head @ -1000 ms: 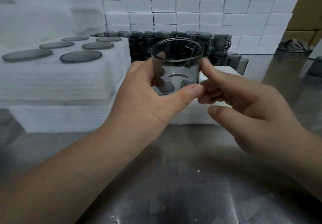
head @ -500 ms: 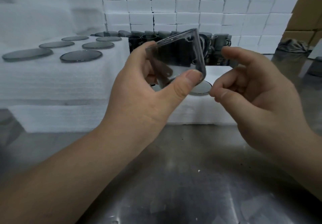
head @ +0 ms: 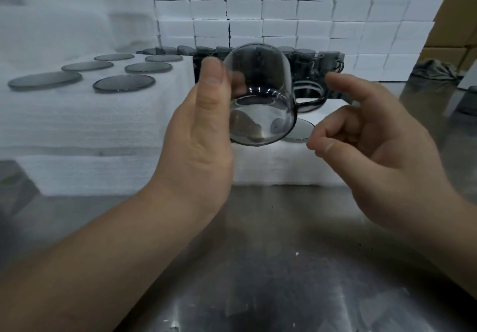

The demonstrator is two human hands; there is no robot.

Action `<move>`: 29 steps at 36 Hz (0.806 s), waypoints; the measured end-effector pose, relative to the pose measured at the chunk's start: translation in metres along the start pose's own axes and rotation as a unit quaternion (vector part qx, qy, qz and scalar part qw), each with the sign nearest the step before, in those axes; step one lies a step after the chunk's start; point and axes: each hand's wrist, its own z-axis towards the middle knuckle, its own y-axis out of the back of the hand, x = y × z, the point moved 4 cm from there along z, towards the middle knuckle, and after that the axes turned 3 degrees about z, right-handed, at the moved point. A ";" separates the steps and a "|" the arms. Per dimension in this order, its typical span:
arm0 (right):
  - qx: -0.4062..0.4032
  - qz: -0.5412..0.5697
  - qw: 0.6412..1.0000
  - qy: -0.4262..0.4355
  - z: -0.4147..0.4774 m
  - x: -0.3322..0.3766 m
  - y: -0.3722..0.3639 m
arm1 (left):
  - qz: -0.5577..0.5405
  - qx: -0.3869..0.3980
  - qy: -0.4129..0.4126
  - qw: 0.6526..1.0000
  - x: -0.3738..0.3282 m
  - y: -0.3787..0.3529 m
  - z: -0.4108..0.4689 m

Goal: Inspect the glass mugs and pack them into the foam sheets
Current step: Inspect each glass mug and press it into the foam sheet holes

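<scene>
My left hand [head: 198, 135] grips a smoky grey glass mug [head: 260, 94] in mid-air, thumb along its left side and fingers behind it. The mug is tipped over, its base towards the camera and low, its handle [head: 309, 99] sticking out to the right. My right hand [head: 369, 135] hovers just right of the mug with loosely curled fingers, touching nothing. Behind the mug lies a low white foam sheet [head: 296, 166] with a mug set into it [head: 300, 130]. A taller foam stack [head: 85, 114] at the left holds several sunken mugs.
A row of several dark glass mugs [head: 317, 60] stands behind the foam, against a wall of white foam blocks [head: 284, 11]. Brown cartons [head: 454, 29] rise at the far right. The metal tabletop [head: 258, 267] spreads below my arms.
My left hand has turned the mug from upright to tipped over, base towards the camera. My right hand let go of the rim and drew back to the right.
</scene>
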 end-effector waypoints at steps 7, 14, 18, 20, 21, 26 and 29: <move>-0.062 -0.029 0.997 0.036 0.000 0.006 0.008 | 0.106 0.034 0.002 0.994 -0.005 -0.001 -0.002; -0.003 -0.096 0.992 0.079 -0.001 0.015 -0.002 | 0.233 0.016 0.036 0.972 0.002 -0.002 -0.007; 0.029 -0.091 0.994 0.059 -0.003 0.014 -0.009 | 0.284 -0.006 0.019 0.959 0.002 -0.003 -0.007; 0.029 -0.091 0.994 0.052 -0.004 0.014 -0.011 | 0.304 0.004 -0.009 0.953 -0.002 -0.005 -0.008; 0.026 -0.094 0.994 0.047 -0.004 0.014 -0.012 | 0.310 0.012 -0.016 0.950 -0.003 -0.007 -0.009; 0.006 -0.072 0.997 -0.016 -0.001 0.006 -0.010 | 0.364 0.065 -0.040 0.928 -0.004 -0.013 -0.012; -0.020 -0.067 0.997 -0.043 0.001 0.001 -0.006 | 0.376 0.088 -0.088 0.918 -0.007 -0.018 -0.015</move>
